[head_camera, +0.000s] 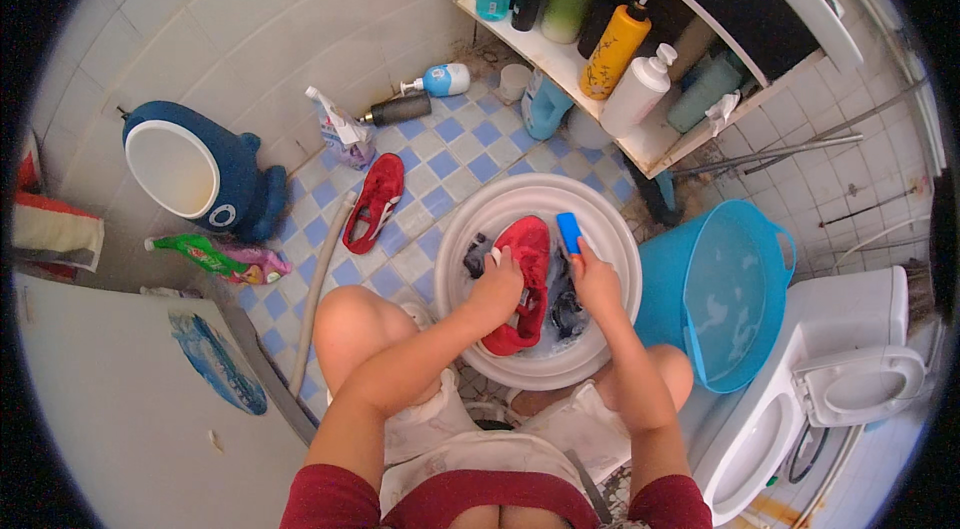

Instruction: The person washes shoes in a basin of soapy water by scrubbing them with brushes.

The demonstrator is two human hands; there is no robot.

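My left hand [498,287] grips the side of a wet red shoe [530,259], which is held over a round white plastic basin [445,274]. A scrub brush [570,233] with a blue top and an orange-red handle part is in my right hand [598,284], just right of the shoe and apart from it. Dark wet items [568,310] lie in cloudy, sudsy water under the shoe; what they are I cannot tell. The matching red shoe [375,203] rests on the tiled floor, left of the basin.
A blue tub of water [694,289] stands right of the basin, before a white toilet [832,311]. Bottles line a white shelf [517,53] at the back. A grey hose [319,304], a spray bottle [345,131] and a child's urinal [202,169] are on the left.
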